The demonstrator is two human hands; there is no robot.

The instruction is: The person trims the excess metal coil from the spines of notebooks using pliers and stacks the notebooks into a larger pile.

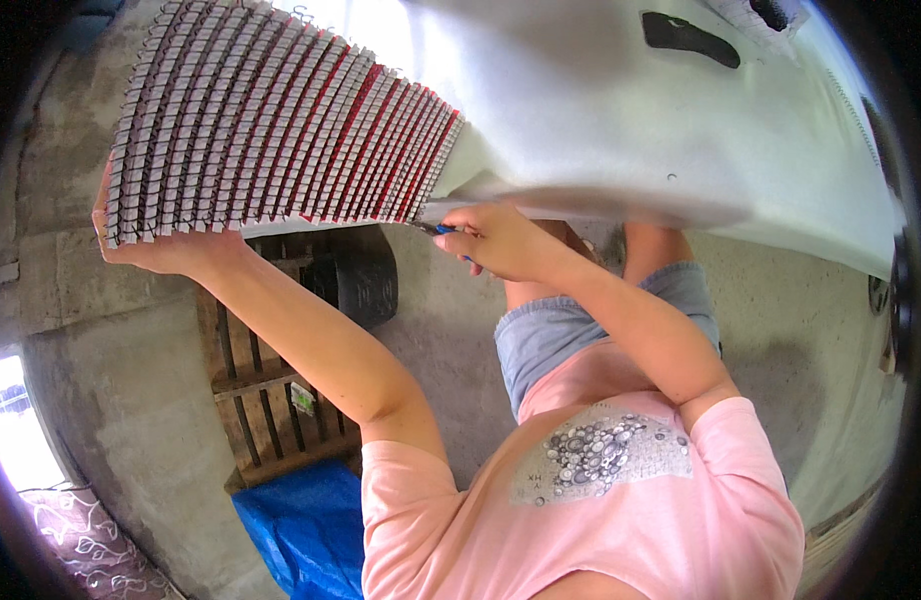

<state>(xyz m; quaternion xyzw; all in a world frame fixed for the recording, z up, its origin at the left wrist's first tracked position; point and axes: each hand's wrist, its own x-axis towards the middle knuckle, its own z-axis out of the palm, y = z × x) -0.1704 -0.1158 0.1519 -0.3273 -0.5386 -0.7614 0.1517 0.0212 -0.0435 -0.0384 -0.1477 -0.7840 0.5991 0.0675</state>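
A large panel (pixel 271 120) of pale, close-set strips, crossed by dark and red lines, spreads over the upper left. Thin wire-like ends stick out along its edges. My left hand (pixel 171 250) grips its near left corner, the fingers partly hidden under and behind it. At the panel's near right corner, my right hand (pixel 501 240) is closed around a small blue-handled tool (pixel 443 229) with a dark tip. That tip meets the panel's near edge. Whether the tool is pliers or a cutter, I cannot tell.
A white-covered table (pixel 581 130) extends to the right, with a dark curved piece (pixel 691 38) on it. Below the panel are a slatted wooden rack (pixel 256 382), a black container (pixel 366 275) and a blue sheet (pixel 301 525). My legs sit under the table edge.
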